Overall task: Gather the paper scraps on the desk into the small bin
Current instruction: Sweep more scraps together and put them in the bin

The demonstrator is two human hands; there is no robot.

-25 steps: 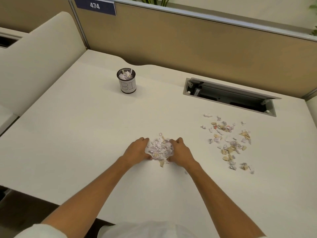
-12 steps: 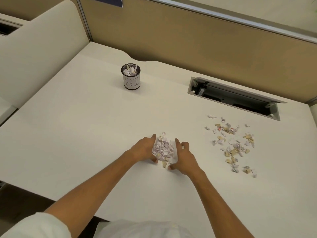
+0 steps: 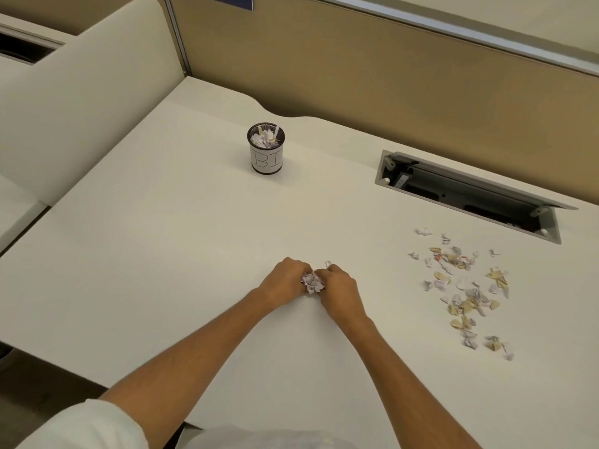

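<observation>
Both hands make one grip on the desk (image 3: 162,241); my left hand (image 3: 282,280) and right hand (image 3: 338,291) are cupped together, fingers curled shut around a small wad of paper scraps (image 3: 311,283) pressed between them, the wad resting on the desk surface near its front middle; one loose scrap (image 3: 328,263) lies just beyond my right fingertips; a scattered patch of scraps (image 3: 463,290), white and tan, lies well apart to the right, in front of the open cable tray (image 3: 470,196) set into the desk; the small bin (image 3: 266,148), a dark mesh cup with a white paper label, stands upright far back left of my hands, already holding scraps up near its rim; a tan partition wall (image 3: 372,69) runs behind the desk.
</observation>
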